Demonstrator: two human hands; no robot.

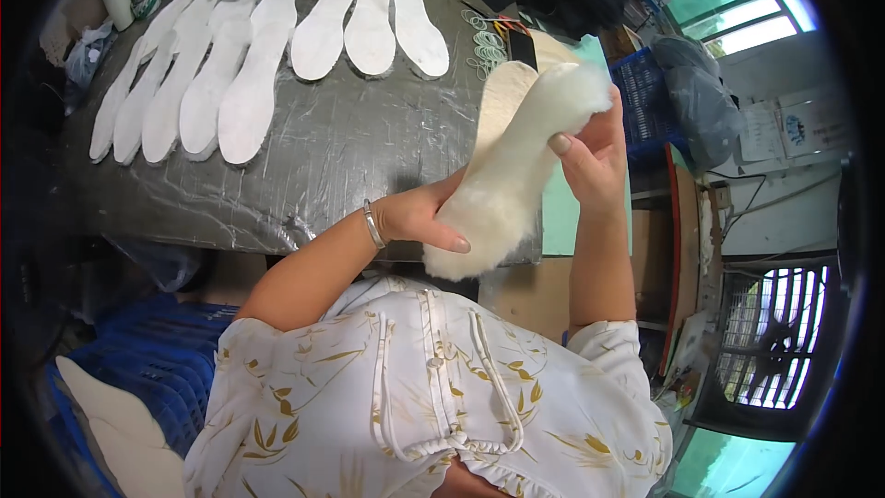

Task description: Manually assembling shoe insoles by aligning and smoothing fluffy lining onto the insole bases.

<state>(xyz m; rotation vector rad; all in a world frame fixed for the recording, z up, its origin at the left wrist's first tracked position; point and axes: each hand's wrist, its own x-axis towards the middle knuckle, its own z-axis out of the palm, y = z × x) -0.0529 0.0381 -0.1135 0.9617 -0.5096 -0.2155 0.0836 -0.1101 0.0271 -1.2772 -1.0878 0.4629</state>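
The person is holding a fleecy white insole [513,169] in the air between both hands, above the near edge of the worktop [341,152]. The left hand [419,219] is pinching its heel end; the right hand [590,159] is gripping the toe end, thumb on the fleece. A flat beige insole [499,103] is lying against its back, so keeping the edges matched while pressing would probably serve best. Beyond the hands, bare white insoles [249,65] are lying in rows.
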